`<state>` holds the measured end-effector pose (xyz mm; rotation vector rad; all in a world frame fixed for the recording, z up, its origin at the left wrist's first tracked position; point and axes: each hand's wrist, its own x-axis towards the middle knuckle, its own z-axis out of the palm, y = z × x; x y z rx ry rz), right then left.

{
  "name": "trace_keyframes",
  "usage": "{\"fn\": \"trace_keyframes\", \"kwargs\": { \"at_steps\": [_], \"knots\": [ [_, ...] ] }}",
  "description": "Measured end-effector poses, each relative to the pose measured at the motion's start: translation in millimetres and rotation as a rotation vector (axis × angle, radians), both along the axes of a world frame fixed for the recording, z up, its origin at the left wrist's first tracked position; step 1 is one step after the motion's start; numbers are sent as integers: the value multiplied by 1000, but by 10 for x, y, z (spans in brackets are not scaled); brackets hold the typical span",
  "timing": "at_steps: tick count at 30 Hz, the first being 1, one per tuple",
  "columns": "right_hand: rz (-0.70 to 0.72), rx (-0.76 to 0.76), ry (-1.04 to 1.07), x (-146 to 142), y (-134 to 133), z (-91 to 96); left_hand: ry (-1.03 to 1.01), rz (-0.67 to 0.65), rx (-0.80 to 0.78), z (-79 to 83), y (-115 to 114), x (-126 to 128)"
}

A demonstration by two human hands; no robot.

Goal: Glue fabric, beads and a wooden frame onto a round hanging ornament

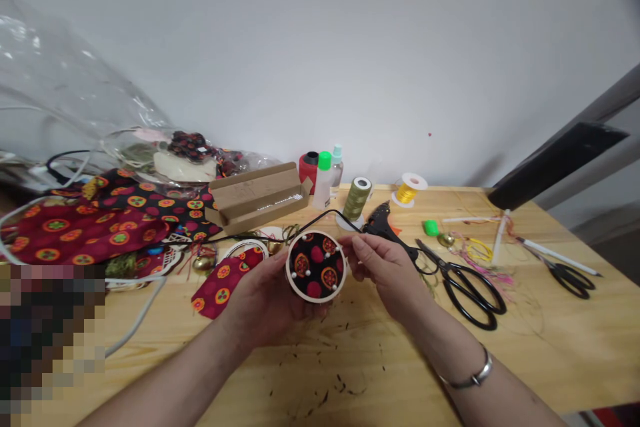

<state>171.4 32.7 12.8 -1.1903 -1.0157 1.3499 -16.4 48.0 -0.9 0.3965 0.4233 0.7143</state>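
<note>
My left hand [267, 293] is closed around the left side and underside of a small round hoop [316, 300], its face towards me. Black floral fabric [316, 270] fills the pale rim, with several small white beads or pinheads on it. At the hoop's right rim are the fingertips of my right hand [377, 263], bent and pressed together; what they pinch, if anything, cannot be made out. Behind my left hand lies a dark red floral fabric piece [220, 285]. A black glue gun [383, 221] rests just beyond my right hand.
Large black scissors [467, 290] and smaller scissors [565, 277] lie to the right. An open cardboard box [260, 200], a green-capped bottle [323, 187], green thread [357, 200] and a yellow spool [407, 192] stand behind. Patterned cloth [90, 227] and a white cable [145, 320] occupy the left.
</note>
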Motion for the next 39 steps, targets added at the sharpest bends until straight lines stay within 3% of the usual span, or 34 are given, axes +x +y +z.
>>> {"fn": "trace_keyframes", "kwargs": {
  "at_steps": [3,9,15,21,26,39],
  "knots": [
    [-6,-37,51,-8,3,15,32,9,-14,15,5,-3],
    [121,-89,57,-7,-7,22,145,37,-75,29,-5,-4],
    [86,-169,130,23,10,-18,209,114,-72,56,11,79],
    [36,-124,118,33,42,-45,331,236,-27,41,52,115],
    [-32,-74,89,22,55,-44,361,178,44,-9,78,65],
    [-26,0,-88,45,73,-18,424,183,162,-29,67,79]
  ]
}}
